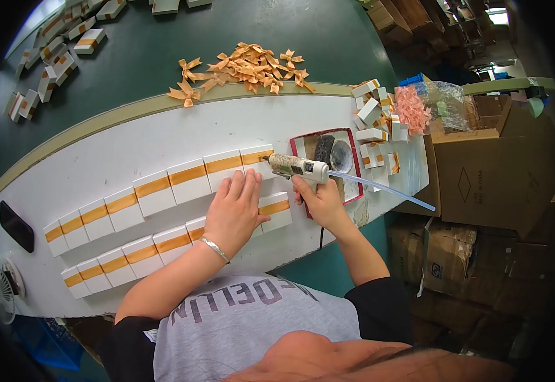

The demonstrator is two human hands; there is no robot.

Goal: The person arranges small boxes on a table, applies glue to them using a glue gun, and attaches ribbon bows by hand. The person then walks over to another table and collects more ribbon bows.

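My right hand (317, 198) is wrapped round a glue gun (300, 167) with a long clear glue stick in its back. The gun's nozzle is at the orange ribbon of the rightmost white box (256, 167) in the upper row. My left hand (234, 205) lies with fingers stretched over the lower edges of the upper-row boxes near the nozzle; it holds nothing. White boxes with orange ribbon bands stand in two rows, and my left hand and forearm hide part of the lower row (141, 253). Orange bows (252, 67) lie heaped beyond the white board.
A red-rimmed tray (356, 156) sits right of the gun. Beyond it are loose white boxes (370, 113), pink bows (411, 109) and a cardboard carton (481, 175). A phone (17, 226) and small fan (0, 290) are at far left. More boxes (53, 51) lie upper left.
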